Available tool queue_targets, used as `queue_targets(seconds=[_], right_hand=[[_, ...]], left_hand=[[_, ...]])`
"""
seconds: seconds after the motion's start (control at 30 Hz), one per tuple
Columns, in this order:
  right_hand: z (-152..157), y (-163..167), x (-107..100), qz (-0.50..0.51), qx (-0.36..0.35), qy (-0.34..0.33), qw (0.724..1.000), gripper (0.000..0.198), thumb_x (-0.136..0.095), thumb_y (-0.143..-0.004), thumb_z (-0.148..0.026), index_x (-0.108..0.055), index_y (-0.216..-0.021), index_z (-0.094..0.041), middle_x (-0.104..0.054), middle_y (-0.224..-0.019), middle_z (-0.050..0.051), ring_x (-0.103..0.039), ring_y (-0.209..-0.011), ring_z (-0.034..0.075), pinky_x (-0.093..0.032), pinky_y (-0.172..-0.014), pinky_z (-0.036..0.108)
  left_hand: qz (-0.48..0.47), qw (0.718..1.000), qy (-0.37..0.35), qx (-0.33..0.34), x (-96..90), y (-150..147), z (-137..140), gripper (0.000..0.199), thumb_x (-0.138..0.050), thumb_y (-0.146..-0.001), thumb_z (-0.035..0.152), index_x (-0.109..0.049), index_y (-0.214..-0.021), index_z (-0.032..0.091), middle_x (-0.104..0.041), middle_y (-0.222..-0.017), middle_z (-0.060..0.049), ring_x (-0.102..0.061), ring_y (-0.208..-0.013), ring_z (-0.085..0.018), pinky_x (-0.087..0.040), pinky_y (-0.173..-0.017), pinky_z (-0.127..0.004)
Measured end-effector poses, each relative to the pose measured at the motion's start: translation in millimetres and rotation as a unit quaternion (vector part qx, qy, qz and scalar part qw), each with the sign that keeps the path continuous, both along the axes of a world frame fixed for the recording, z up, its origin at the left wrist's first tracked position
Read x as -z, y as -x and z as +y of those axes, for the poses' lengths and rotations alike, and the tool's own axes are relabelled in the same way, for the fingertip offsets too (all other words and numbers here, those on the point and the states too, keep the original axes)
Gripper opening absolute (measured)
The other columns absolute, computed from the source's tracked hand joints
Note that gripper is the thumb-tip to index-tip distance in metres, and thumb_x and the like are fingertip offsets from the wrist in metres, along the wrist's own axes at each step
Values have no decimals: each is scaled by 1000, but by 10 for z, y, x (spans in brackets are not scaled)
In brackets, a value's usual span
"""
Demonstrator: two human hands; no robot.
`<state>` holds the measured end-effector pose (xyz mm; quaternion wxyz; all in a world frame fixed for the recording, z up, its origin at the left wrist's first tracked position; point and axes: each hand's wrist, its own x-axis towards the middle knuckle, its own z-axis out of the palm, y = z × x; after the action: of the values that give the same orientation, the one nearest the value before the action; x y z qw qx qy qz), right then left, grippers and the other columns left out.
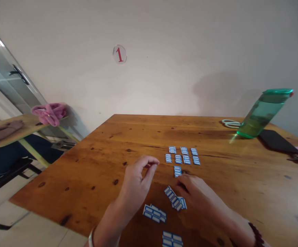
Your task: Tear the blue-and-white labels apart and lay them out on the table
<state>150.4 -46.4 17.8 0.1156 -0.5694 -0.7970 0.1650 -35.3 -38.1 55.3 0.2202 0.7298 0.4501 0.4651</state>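
My left hand (pixel 136 180) hovers over the wooden table with its thumb and index finger pinched; anything between the tips is too small to make out. My right hand (pixel 196 188) is closed, its fingertips at the lower edge of a small white label piece with blue frames (pixel 177 171). Several similar pieces (pixel 186 160) lie in two rows beyond it. Nearer me, a longer label strip (pixel 173 198) overlaps another piece beside my right wrist. A small overlapping pile of label pieces (pixel 154 213) lies below my left hand, and one more piece (pixel 172 239) is at the bottom edge.
On the wooden table (pixel 108 144), a green bottle (pixel 263 113) appears tilted at the right, near a white cable (pixel 230 124) and a dark flat device (pixel 277 141). At left, another person's arm (pixel 3 130) rests on a separate table with a pink cloth item (pixel 50 113).
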Motion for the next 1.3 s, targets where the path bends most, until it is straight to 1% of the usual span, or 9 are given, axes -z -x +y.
queue_targets(seconds=[0.2, 0.37, 0.47, 0.63, 0.87, 1.0, 1.1, 1.17, 1.3], right_hand=[[-35, 59, 77, -29, 5, -5, 1000, 21, -41, -83, -19, -58, -71, -17, -64, -79, 9, -59, -70, 20, -37, -61, 28], [-24, 69, 67, -48, 17, 3, 999, 24, -38, -85, -18, -59, -72, -16, -64, -80, 10, -60, -72, 22, -37, -61, 29], [-40, 96, 42, -57, 17, 12, 998, 21, -41, -84, -19, -59, -73, -16, -65, -82, 10, -60, -73, 22, -37, -62, 30], [-132, 177, 63, -87, 14, -16, 996, 10, -51, -75, -20, -58, -82, -18, -63, -94, 10, -56, -89, 28, -36, -70, 36], [-154, 226, 46, -65, -25, 40, 997, 13, -47, -75, -11, -57, -83, -16, -61, -96, 10, -55, -87, 23, -37, -70, 32], [-106, 141, 15, -40, -15, 34, 999, 8, -47, -78, -17, -56, -78, -16, -62, -91, 9, -55, -81, 21, -36, -67, 31], [-93, 91, 1, -50, -9, 29, 998, 9, -49, -77, -23, -55, -75, -17, -63, -88, 9, -55, -79, 23, -36, -66, 33], [-102, 92, 4, -67, -24, 33, 997, 7, -50, -75, -21, -56, -78, -17, -62, -92, 10, -55, -84, 26, -36, -67, 36], [-133, 135, 50, -74, -52, 43, 995, 12, -50, -70, -14, -56, -81, -16, -60, -97, 11, -55, -88, 28, -37, -69, 37]], left_hand=[[141, 985, 89, 39, 275, 269, -253, 15, -46, -81, 15, -60, -83, 21, -64, -81, -1, -59, -76, -14, -44, -71, -24], [242, 952, 157, 99, 308, 307, -361, 24, -45, -78, 11, -60, -93, 23, -62, -94, -2, -54, -90, -17, -41, -81, -28], [323, 920, 168, 143, 314, 235, -390, 27, -46, -74, 7, -59, -92, 22, -59, -98, -4, -51, -94, -20, -40, -81, -30], [416, 891, 145, 114, 401, 153, -386, 26, -41, -68, 2, -56, -82, 19, -56, -96, -6, -49, -89, -22, -39, -78, -35], [403, 889, 178, 122, 434, 156, -383, 26, -38, -66, 1, -52, -78, 19, -55, -91, -5, -46, -86, -20, -36, -79, -34], [372, 900, 195, 119, 414, 154, -378, 21, -39, -66, 3, -49, -75, 19, -56, -84, -4, -47, -81, -19, -36, -75, -32], [336, 904, 242, 105, 412, 161, -358, 19, -40, -65, 6, -48, -76, 20, -57, -82, -3, -49, -77, -18, -37, -71, -30], [308, 912, 250, 105, 422, 171, -328, 23, -40, -65, 6, -48, -80, 21, -58, -85, -3, -51, -78, -18, -37, -71, -29], [233, 942, 219, 102, 389, 152, -194, 24, -40, -68, 7, -52, -83, 21, -58, -85, -1, -52, -78, -15, -38, -71, -27]])
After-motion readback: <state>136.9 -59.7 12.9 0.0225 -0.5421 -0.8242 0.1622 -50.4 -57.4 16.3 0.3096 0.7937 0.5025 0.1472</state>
